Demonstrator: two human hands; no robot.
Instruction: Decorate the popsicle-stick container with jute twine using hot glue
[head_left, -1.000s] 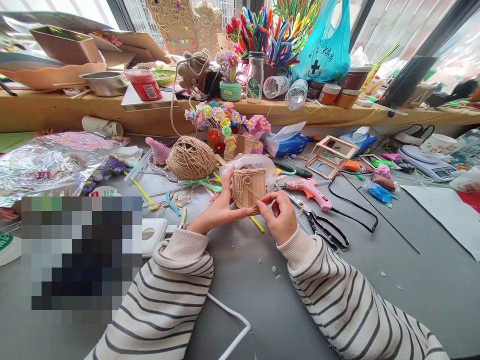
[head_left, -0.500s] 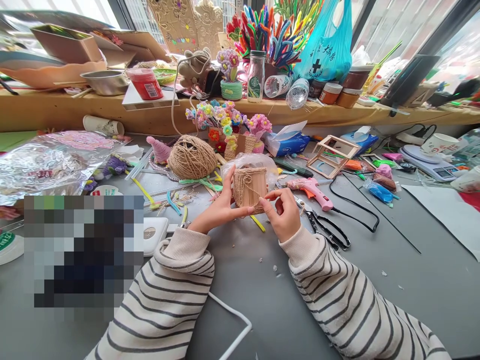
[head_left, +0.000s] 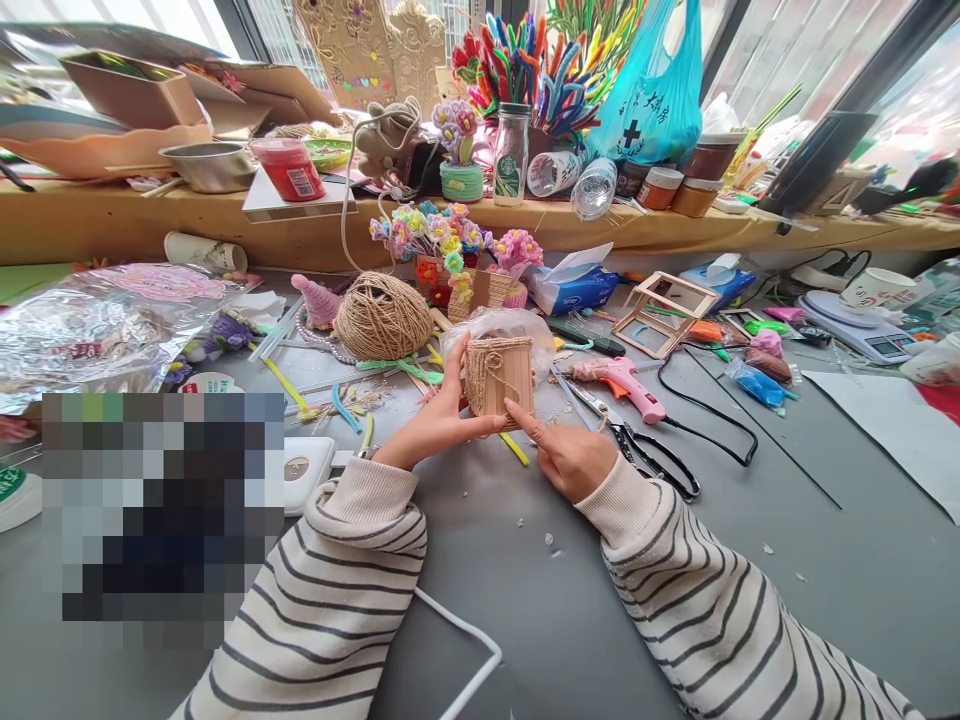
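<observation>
A small box of wooden sticks (head_left: 516, 372), with twine along its top and left side and a twine coil on its front, is held up over the table. My left hand (head_left: 439, 415) grips it from the left, thumb along the bottom and fingers at the side. My right hand (head_left: 574, 452) touches the lower front with an outstretched index finger, its other fingers curled in with nothing visible in them. Behind the box lies a clear plastic bag (head_left: 541, 330). A ball of twine (head_left: 382, 316) sits to the left.
To the right lie a pink glue gun (head_left: 634, 388), black-handled scissors (head_left: 660, 460) and a wooden frame (head_left: 664, 313). A white device (head_left: 307, 474) is beside my left sleeve. A white cable (head_left: 469, 630) runs between my arms. Flowers (head_left: 442, 240) and a tissue pack (head_left: 576, 287) stand behind.
My right hand has let go of the twine at the box's lower right and turned, and its index finger now presses on the front. My left hand holds the box as before.
</observation>
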